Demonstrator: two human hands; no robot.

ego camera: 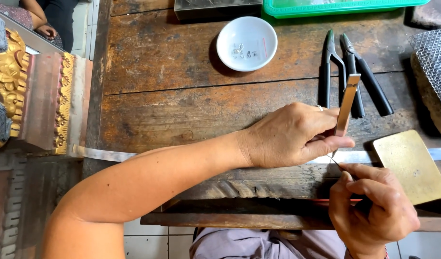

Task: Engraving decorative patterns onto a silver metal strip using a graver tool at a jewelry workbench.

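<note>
Old brown wood makes up the workbench (pixel 182 110), and two hands work close together near its front edge.

On the scratched, cracked wood sits a small round white bowl (pixel 246 43) with a few tiny shiny metal bits in it, and a green plastic tray (pixel 335 8) peeks in at the top. The left hand (pixel 290 136) is closed around flat silver tweezers (pixel 346 103), which stand up from its fingers. The right hand (pixel 374 206) pinches a thin wire (pixel 334 161) just under the left thumb; both hands hover over a long flat metal strip (pixel 105 154). A smooth square brass plate (pixel 410 165) lies just beside the right hand. Two black-handled pliers (pixel 354 72) rest behind the hands. Grey wire mesh (pixel 434 57) covers a block at the right edge.
</note>
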